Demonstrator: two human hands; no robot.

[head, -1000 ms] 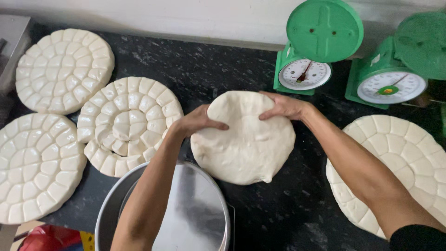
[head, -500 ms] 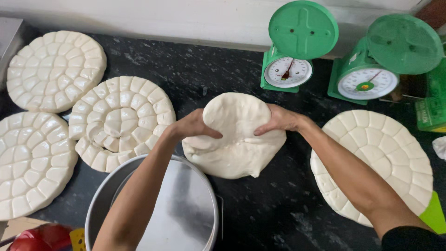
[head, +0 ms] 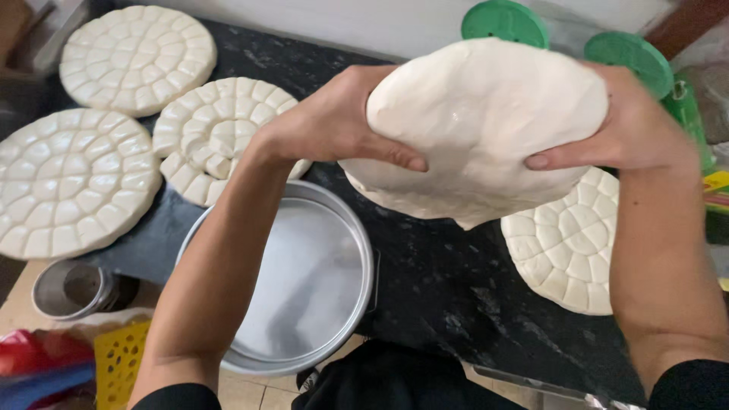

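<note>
Two hands, left hand (head: 334,125) and right hand (head: 630,125), are clamping a big floppy white dough disc (head: 478,129) mid-air above the black speckled counter (head: 448,288); it's sagging, so it risks tearing or slipping onto the round metal pan (head: 304,281) lying near-left.

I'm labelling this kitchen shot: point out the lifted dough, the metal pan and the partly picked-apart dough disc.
dough slab (head: 486,129), head view, smooth front face.
round metal pan (head: 304,281), head view, bare bottom.
partly picked-apart dough disc (head: 220,129), head view, centre pieces.

Four scored dough discs (head: 137,57) on black counter (head: 448,288), round metal pan (head: 304,281), seemingly green scales (head: 505,21)
</note>
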